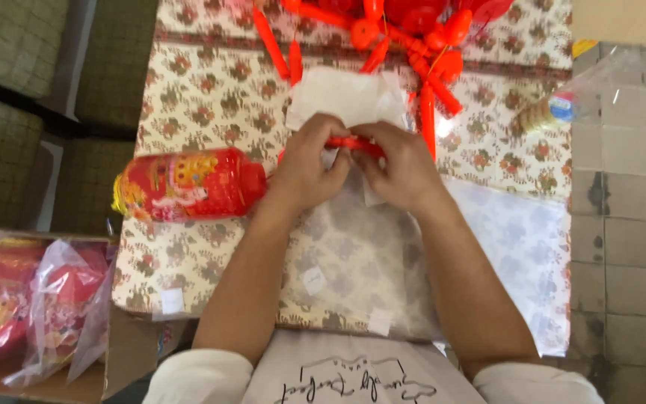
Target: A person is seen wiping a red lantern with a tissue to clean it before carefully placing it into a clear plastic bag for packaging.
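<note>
Two hands meet at the table's centre, pinching one slim red plastic piece (353, 143) between them. The left hand (306, 164) grips its left end with curled fingers; the right hand (398, 168) clamps the right end, thumb on top. The piece is glossy, narrow and rod-like, largely hidden by the fingers.

Under the hands lies a clear plastic bag (353, 247), thin and crinkled, with a white folded sheet (342, 96) at 12 o'clock. Beyond that, also at 12 o'clock, a heap of red plastic rods and knobs (405, 34). At 9 o'clock lies a red cylindrical lantern (192, 183), glossy, gold-patterned, on its side, just beside the left wrist. The floral tablecloth (211, 90) covers the table. At 8 o'clock, a cardboard box (125, 352) holds bagged red lanterns (31, 299).
</note>
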